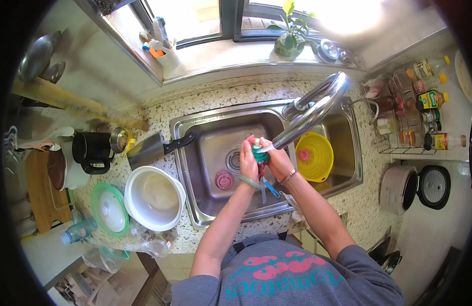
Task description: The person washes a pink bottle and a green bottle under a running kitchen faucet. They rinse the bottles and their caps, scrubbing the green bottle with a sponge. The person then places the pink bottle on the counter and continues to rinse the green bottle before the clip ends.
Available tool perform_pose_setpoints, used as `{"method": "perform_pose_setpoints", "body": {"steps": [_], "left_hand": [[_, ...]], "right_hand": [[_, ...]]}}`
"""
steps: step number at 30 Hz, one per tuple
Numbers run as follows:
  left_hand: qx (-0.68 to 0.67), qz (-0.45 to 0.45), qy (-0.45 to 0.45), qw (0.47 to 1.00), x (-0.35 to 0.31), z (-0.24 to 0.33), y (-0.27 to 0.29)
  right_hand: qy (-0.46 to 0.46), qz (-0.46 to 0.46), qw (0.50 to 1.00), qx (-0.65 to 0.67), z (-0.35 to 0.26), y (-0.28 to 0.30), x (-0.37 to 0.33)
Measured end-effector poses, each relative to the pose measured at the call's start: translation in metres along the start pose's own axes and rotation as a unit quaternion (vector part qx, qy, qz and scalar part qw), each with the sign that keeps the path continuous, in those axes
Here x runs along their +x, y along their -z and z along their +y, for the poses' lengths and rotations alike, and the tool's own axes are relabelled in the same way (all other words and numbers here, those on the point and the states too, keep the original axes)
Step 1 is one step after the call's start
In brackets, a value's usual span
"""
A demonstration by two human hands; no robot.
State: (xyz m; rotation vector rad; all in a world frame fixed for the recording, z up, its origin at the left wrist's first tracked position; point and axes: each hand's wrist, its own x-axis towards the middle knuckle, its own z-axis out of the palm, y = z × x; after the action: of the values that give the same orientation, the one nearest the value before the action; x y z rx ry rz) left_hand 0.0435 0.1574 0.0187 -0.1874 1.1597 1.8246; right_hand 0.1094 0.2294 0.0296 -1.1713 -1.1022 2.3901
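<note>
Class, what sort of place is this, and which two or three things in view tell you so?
Most likely a home kitchen: a steel double sink, a broad-bladed knife at its left edge, and a wire rack holding bottles on the right.

A small, rounded green object (258,153) with a pale tip (257,143) was held above the sink's left basin (215,132), well toward that basin's right edge. Its pale tip was uppermost, and fingers covered much of its sides. Just below it showed a dark red part (262,167). A slim blue piece (270,188) slanted toward the basin's near right corner; whether it joined the green object could not be told.
</note>
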Motion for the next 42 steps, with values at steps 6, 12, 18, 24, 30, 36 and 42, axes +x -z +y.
{"method": "perform_pose_setpoints", "body": {"steps": [6, 12, 18, 24, 30, 36, 42], "left_hand": [[0.061, -0.042, -0.052, 0.996, 0.004, -0.004, -0.001], [0.183, -0.151, -0.132, 0.963, -0.004, 0.009, -0.020], [0.268, -0.145, -0.143, 0.942, 0.003, 0.009, -0.010], [0.475, -0.040, -0.209, 0.854, 0.013, 0.021, 0.026], [0.565, 0.085, -0.280, 0.772, 0.029, 0.047, 0.056], [0.020, 0.075, 0.048, 0.996, 0.017, 0.015, 0.039], [-0.063, -0.014, 0.069, 0.996, 0.009, 0.007, 0.018]], "right_hand": [[0.107, -0.036, 0.954, -0.276, -0.016, 0.012, -0.016], [0.139, 0.039, 0.978, -0.151, -0.053, 0.001, -0.028], [0.204, 0.087, 0.975, -0.020, -0.044, 0.013, -0.022], [0.164, 0.092, 0.967, 0.174, -0.049, 0.028, -0.025], [0.131, 0.096, 0.936, 0.311, -0.036, 0.033, -0.030], [0.157, 0.055, 0.935, 0.313, -0.005, 0.000, -0.023], [0.220, 0.049, 0.974, -0.019, 0.021, -0.010, -0.036]]}}
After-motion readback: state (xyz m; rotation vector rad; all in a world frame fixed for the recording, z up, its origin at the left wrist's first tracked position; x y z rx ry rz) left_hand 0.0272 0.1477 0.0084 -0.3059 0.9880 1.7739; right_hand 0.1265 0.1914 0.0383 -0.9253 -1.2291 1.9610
